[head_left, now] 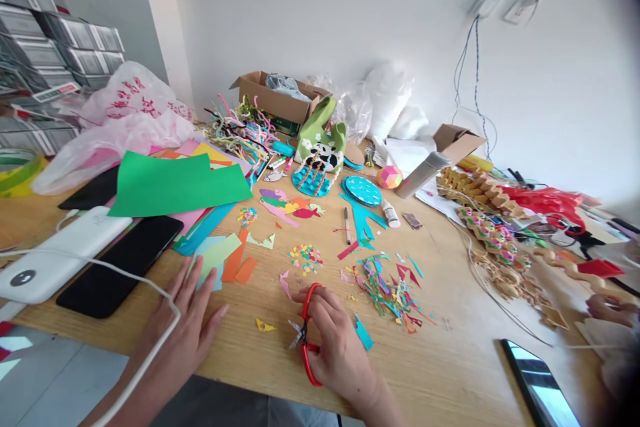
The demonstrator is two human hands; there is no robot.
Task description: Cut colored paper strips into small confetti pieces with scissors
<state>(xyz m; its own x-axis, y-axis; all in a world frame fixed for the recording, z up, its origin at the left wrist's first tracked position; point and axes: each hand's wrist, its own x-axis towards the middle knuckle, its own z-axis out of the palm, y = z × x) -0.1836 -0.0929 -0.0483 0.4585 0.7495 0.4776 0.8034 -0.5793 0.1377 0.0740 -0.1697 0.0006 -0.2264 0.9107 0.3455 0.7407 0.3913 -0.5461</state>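
My left hand [186,320] lies with its fingers spread, the tips on pale blue and light green paper pieces [225,250]. Red-handled scissors [306,337] are in my right hand [335,340], low over the table's front part, blades pointing left. Between the hands lies a small yellow scrap [265,325]. Orange paper pieces [245,271] rest right of my left fingertips. Beyond the scissors is a pile of small coloured dots [306,258]. Colourful paper scraps [389,290] lie to the right, and a blue strip [364,333] is beside my right hand.
Green paper [175,187], a white power bank [60,253] and a black phone [120,267] are at left, with a white cable over my left forearm. Another phone [540,387] lies front right. At the back stand a cardboard box [270,93] and a grey tube [423,175]. Another person's hand shows far right.
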